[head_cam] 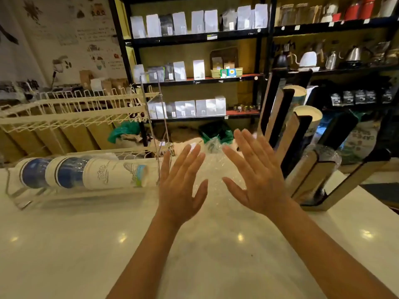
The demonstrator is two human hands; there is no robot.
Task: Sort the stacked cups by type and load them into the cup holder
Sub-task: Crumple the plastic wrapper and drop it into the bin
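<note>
A stack of paper cups (pixel 84 173) lies on its side on the white counter at the left, some with blue bands, some white with line drawings. A stack of clear plastic cups in a plastic sleeve (pixel 212 167) lies behind my hands. My left hand (pixel 180 186) and my right hand (pixel 257 175) hover above the counter, palms down, fingers spread, holding nothing. The wooden cup holder (pixel 302 147) leans at the right, with white paper cups (pixel 308 114) in two of its slots and clear cups (pixel 328 156) in another.
A white wire rack (pixel 71 108) stands at the back left, over a low wire cradle (pixel 19 197) around the paper cups. The white counter (pixel 194 244) stretches toward me. Black shelves (pixel 194 39) with bags and kettles fill the background.
</note>
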